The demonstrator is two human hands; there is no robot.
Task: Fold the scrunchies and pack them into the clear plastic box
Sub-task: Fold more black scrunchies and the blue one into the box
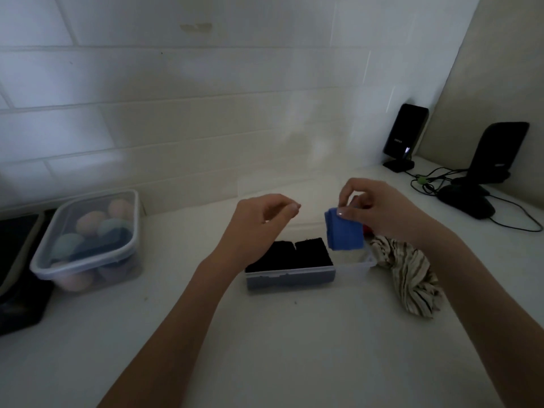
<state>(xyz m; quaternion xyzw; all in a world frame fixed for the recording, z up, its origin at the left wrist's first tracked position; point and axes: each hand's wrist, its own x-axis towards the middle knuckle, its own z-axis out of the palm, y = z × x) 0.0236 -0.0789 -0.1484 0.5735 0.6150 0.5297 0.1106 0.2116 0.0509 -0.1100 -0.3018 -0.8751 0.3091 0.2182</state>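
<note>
A folded blue scrunchie (344, 232) hangs above the right end of the clear plastic box (354, 265), pinched from the top by my right hand (374, 210). Two folded dark scrunchies (290, 254) fill the box's left and middle part. My left hand (259, 222) hovers above the box's left end, fingers curled loosely with nothing in them. A striped beige scrunchie (412, 278) lies on the white counter just right of the box. A bit of something red (366, 229) shows behind my right wrist.
A lidded clear container (88, 240) of pastel round items stands at the left, next to a dark object (17, 272) at the counter's edge. Two black devices on stands (404, 136) with cables (426, 181) occupy the back right corner. A tiled wall runs behind.
</note>
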